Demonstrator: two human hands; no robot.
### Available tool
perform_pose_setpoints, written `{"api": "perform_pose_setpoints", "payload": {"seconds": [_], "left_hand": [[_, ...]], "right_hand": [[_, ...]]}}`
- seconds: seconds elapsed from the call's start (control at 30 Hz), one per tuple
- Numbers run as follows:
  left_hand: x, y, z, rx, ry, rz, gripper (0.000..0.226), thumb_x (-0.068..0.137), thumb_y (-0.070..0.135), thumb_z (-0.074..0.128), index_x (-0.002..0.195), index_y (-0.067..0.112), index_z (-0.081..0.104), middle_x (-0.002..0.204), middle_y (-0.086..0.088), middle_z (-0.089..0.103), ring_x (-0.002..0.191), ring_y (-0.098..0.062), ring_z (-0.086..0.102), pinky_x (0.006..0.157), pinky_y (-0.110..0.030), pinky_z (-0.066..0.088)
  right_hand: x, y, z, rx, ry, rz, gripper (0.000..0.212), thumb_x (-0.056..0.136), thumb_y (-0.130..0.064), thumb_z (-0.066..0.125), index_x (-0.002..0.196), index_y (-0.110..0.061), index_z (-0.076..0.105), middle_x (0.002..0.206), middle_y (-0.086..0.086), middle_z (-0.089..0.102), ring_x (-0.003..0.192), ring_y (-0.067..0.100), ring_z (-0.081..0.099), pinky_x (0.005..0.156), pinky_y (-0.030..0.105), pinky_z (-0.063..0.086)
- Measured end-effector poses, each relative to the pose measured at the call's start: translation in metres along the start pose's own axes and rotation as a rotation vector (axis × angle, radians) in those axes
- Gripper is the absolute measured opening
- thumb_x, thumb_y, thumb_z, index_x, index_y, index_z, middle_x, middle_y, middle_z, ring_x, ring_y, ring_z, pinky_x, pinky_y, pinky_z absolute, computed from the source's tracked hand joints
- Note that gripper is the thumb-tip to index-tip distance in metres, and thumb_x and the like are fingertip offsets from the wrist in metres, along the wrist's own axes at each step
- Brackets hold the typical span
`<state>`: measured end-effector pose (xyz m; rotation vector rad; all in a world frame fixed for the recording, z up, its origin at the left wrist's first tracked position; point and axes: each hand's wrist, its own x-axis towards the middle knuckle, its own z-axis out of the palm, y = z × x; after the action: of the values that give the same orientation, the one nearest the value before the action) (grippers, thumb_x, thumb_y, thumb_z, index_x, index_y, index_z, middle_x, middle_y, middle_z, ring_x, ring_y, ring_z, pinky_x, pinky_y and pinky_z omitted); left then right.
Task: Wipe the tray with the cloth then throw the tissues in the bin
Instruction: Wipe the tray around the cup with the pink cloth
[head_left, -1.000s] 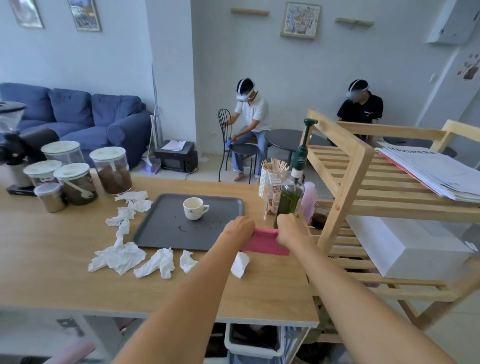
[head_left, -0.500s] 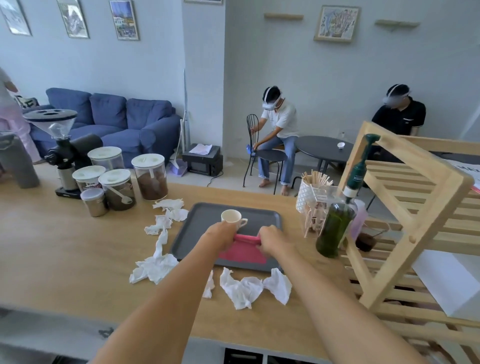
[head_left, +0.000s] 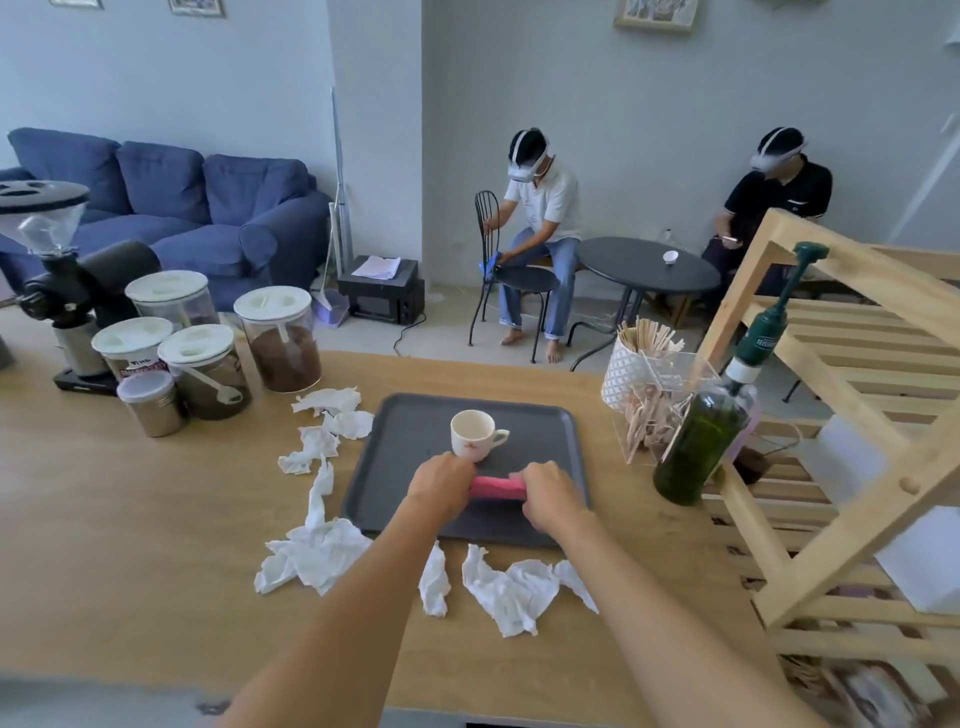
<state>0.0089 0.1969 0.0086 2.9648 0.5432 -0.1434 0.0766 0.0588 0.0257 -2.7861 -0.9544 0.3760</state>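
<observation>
A dark grey tray (head_left: 410, 431) lies on the wooden table with a white cup (head_left: 471, 434) standing on it. A pink cloth (head_left: 496, 487) is stretched over the tray's near part, just in front of the cup. My left hand (head_left: 441, 488) grips its left end and my right hand (head_left: 553, 496) grips its right end. Crumpled white tissues lie along the tray's left side (head_left: 324, 441), at its near-left corner (head_left: 311, 556) and in front of it (head_left: 511, 584). No bin is in sight.
Lidded jars (head_left: 283, 345) and a coffee grinder (head_left: 57, 280) stand at the back left. A green bottle (head_left: 701, 441), a clear stirrer holder (head_left: 654, 395) and a wooden rack (head_left: 852, 415) crowd the right. Two seated people are behind the table.
Both hands carried the pink cloth from the table at the tray's right corner onto the tray, close to the cup. The view shifted, bringing the tray to the middle.
</observation>
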Motion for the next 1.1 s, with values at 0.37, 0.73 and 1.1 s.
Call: {"api": "perform_pose_setpoints", "payload": {"seconds": [0.37, 0.73, 1.1], "left_hand": [[-0.018, -0.019, 0.052, -0.156, -0.116, 0.096, 0.022, 0.089, 0.025, 0.055, 0.096, 0.009, 0.069, 0.098, -0.009, 0.072, 0.090, -0.026, 0.064, 0.078, -0.034, 0.050], [0.008, -0.124, 0.047, -0.465, 0.018, -0.278, 0.067, 0.092, 0.054, 0.048, 0.145, 0.015, 0.038, 0.150, -0.005, 0.043, 0.135, -0.028, 0.046, 0.104, -0.041, 0.047], [0.021, -0.147, 0.096, -0.516, 0.091, -0.320, 0.061, 0.103, 0.037, 0.024, 0.155, 0.014, 0.000, 0.164, -0.004, 0.002, 0.152, -0.020, 0.002, 0.125, -0.037, 0.005]], "right_hand": [[-0.007, 0.002, 0.064, 0.029, -0.190, -0.058, 0.071, 0.087, -0.006, 0.055, 0.149, -0.029, 0.029, 0.162, 0.005, 0.012, 0.149, 0.026, 0.015, 0.118, 0.041, 0.028], [0.017, -0.002, 0.079, 0.124, -0.272, -0.150, 0.059, 0.095, -0.019, 0.042, 0.150, -0.032, 0.024, 0.163, -0.005, 0.003, 0.151, 0.017, -0.001, 0.122, 0.046, 0.012], [0.023, 0.021, 0.088, 0.149, -0.235, 0.029, 0.059, 0.102, -0.024, 0.031, 0.153, -0.029, 0.002, 0.162, -0.005, -0.011, 0.150, 0.015, -0.011, 0.121, 0.040, -0.007]]}}
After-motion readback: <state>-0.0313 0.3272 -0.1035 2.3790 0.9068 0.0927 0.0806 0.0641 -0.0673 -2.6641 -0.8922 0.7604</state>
